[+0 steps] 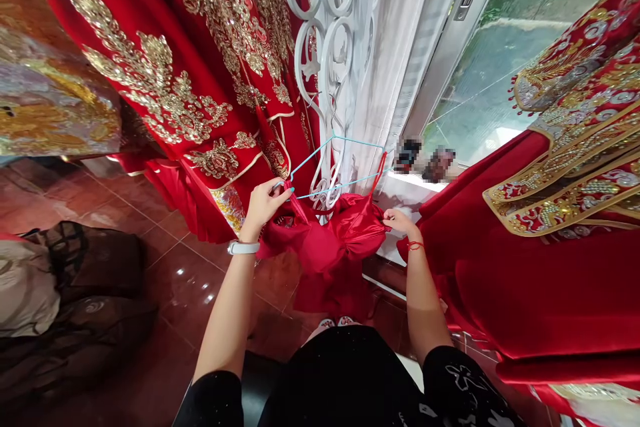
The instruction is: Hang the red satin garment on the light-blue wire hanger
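A red satin dress (323,243) with thin straps hangs from a light-blue wire hanger (357,140), its hook up at the white scrollwork stand. My left hand (265,203) pinches a red strap at the hanger's left corner, thumb and fingers together. On the right side, my right hand (399,221) is closed on the edge of the dress bodice. The other strap (380,172) loops over the hanger's right end. Below the bodice, the skirt drops toward my feet.
Red gowns with gold beading (190,100) hang at the left, and more embroidered red garments (575,193) at the right. Behind the white metal scrollwork (325,33) are a pale curtain and a glass door (480,87). Dark bags (100,273) lie on the tiled floor.
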Tool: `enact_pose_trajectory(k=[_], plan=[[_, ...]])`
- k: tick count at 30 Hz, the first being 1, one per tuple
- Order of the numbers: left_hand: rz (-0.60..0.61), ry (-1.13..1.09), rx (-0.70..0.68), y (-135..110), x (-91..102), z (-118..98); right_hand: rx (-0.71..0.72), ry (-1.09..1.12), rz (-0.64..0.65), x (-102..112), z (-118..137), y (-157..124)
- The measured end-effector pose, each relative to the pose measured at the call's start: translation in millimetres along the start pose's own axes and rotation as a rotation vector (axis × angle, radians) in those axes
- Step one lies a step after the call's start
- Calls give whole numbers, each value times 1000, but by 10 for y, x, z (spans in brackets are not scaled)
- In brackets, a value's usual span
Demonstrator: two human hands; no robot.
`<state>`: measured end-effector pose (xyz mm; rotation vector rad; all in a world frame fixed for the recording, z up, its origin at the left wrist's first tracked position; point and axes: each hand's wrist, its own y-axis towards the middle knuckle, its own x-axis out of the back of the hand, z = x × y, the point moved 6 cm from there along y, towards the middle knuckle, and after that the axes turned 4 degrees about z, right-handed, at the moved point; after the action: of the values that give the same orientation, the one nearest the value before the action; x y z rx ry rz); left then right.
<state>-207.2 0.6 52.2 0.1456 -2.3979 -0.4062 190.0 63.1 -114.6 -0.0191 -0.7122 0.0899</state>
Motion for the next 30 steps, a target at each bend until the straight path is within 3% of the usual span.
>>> enact_pose_trajectory(k=[3,6,14,18,21,26,28,30], plan=[[-2,-4,-16,-4,1,-8,-38,292,29,135,9,-22],[0,-7,-24,-2,-5,-4,3,588,-137,371,72,-56],[47,-21,-45,18,6,-3,283,865,-387,859,451,-270],[79,-70,-44,23,-14,-7,398,789,-344,1047,669,-408],[90,-102,-40,30,-42,2,427,527,-426,1223,777,-493],[91,-101,-46,44,-59,27,288,-18,-630,1449,788,-505],[88,-102,-51,48,-54,35,230,-56,-606,1461,726,-433],[86,-102,-56,52,-49,43,180,42,-538,1437,641,-329]])
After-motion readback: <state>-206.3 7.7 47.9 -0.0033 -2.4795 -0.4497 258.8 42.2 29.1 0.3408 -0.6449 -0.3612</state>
